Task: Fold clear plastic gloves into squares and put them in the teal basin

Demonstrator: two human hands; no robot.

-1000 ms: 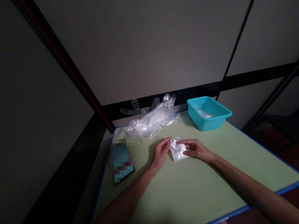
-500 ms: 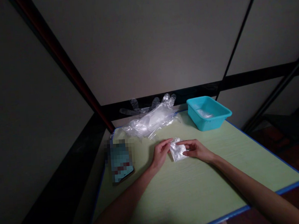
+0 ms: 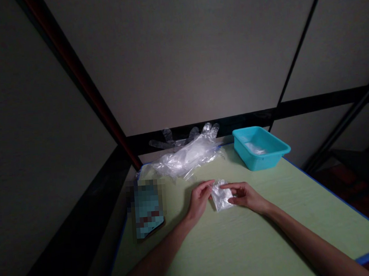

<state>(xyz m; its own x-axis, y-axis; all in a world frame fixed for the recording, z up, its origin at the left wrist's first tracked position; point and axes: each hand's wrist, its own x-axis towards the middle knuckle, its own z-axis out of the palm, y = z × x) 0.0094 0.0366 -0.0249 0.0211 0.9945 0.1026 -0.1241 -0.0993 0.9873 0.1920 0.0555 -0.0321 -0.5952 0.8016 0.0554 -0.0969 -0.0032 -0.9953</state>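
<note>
Between my two hands, low over the light green table, is a small folded packet of clear plastic, which looks like a folded disposable glove. My left hand pinches its left edge, thumb and fingers drawn together. From the other side my right hand grips its right part, with the index finger lying across the top and the thumb lower down. Behind them a loose pile of clear disposable gloves spreads along the table's back edge, some fingers sticking up against the wall.
A turquoise plastic basket stands at the back right with some clear plastic inside. On the left lies a phone-like device, its surface blurred out. A panelled wall rises directly behind the table, whose edge is blue.
The whole scene sits slightly lower in the picture, as my head has tilted up a little. Both hands keep the same hold on the folded plastic.
</note>
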